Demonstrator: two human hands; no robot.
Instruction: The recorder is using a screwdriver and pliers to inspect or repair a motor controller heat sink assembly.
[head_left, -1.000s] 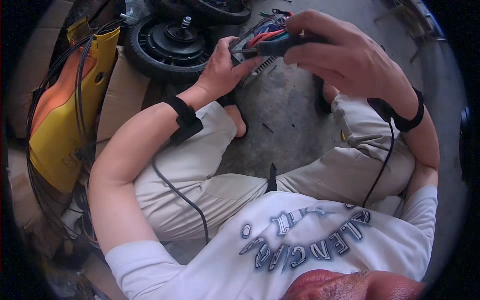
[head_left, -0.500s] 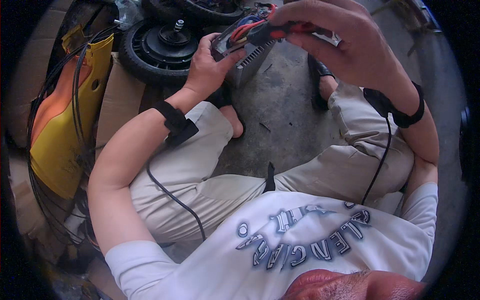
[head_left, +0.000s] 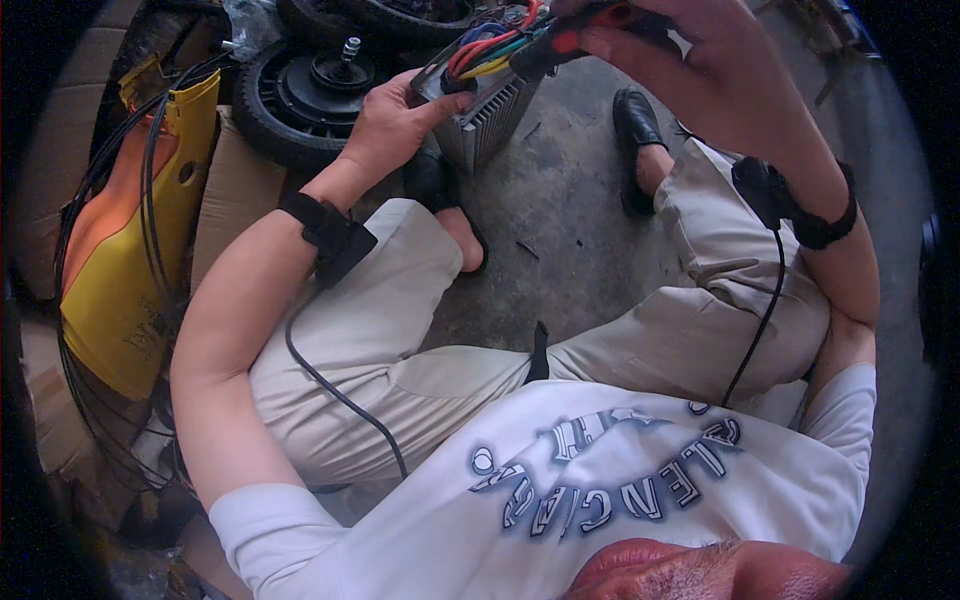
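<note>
My left hand (head_left: 385, 125) grips a silver finned metal box, a motor controller by its look (head_left: 490, 125), at its left side, thumb over the top edge. A bundle of red, yellow, green and blue wires (head_left: 485, 52) comes out of its upper end. Above and to the right, my right hand (head_left: 700, 75) is closed around a black-and-red handheld tool (head_left: 545, 52) whose exact kind I cannot make out. Its dark end lies against or just over the wires; whether it touches the box is unclear. The upper part of the right hand is cut off by the frame.
A wheel with a black tyre (head_left: 255, 125) and a hub axle lies beyond my left hand, more tyres behind it. To the left, a yellow-orange panel (head_left: 130, 290) is draped with black cables, beside cardboard (head_left: 230, 200). My legs are spread on the grey floor (head_left: 530, 210).
My left hand and the controller have shifted slightly left, and more of the fins and coloured wires show. My right hand has moved a little up and right with the tool.
</note>
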